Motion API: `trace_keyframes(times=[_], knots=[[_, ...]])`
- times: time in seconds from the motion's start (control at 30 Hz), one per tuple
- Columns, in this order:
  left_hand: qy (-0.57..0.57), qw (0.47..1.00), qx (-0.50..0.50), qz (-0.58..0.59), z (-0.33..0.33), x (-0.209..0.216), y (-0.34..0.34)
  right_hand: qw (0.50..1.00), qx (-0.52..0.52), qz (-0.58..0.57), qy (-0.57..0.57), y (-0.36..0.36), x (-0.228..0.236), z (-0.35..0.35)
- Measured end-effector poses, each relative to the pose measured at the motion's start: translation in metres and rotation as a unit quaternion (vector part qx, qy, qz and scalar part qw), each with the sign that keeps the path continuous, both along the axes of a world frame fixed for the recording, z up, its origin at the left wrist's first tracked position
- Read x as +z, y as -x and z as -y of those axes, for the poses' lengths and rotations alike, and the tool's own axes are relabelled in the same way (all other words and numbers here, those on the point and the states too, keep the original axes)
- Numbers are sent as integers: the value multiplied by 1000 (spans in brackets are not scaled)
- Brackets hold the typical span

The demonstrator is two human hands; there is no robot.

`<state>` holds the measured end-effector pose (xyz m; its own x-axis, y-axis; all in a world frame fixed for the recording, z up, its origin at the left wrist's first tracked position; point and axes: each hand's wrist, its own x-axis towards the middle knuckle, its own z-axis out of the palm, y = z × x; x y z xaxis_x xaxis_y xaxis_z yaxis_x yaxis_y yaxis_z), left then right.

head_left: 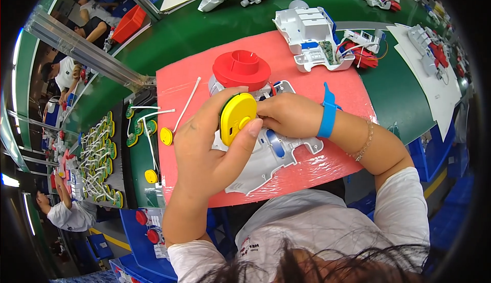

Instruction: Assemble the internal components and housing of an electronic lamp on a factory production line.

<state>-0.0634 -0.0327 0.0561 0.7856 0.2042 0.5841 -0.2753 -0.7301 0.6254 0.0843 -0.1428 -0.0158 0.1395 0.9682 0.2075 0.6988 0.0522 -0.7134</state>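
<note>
My left hand (202,140) grips a round yellow cover (238,113) with a dark green rim, held up on edge between thumb and fingers. My right hand (289,113), with a blue wrist strap (328,111), is closed just behind the cover. Its fingertips are partly hidden, and whatever they pinch I cannot make out. Below both hands lies a white plastic housing shell (266,163) with a blue inset. A red round part (242,71) with a raised collar sits beyond my hands, at the far end of the shell.
A pink mat (189,73) covers the bench. Yellow discs with white cables (99,160) crowd a dark tray at left; loose ones (166,136) lie on the mat's edge. Another white housing (312,37) with a circuit board stands far right. Other people work across the left.
</note>
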Motion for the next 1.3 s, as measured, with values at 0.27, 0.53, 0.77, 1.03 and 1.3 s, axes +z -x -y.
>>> trace_keyframes(times=[0.27, 0.53, 0.77, 1.03, 1.3], knots=[[24, 1000, -2, 12, -3, -3, 0, 1000, -1, 22, 0, 2, -1, 0], [37, 999, 1, 0, -7, -5, 4, 997, -11, 64, 29, 5, 1, 1], [156, 987, 42, -28, -14, -13, 3, 991, -37, 121, 37, 12, -6, 2], [168, 980, 94, -56, -54, -46, 3, 998, -39, 56, 10, 8, 6, 8], [287, 944, 56, -152, -89, -61, -11, 936, 47, 344, -57, 38, -19, 68]])
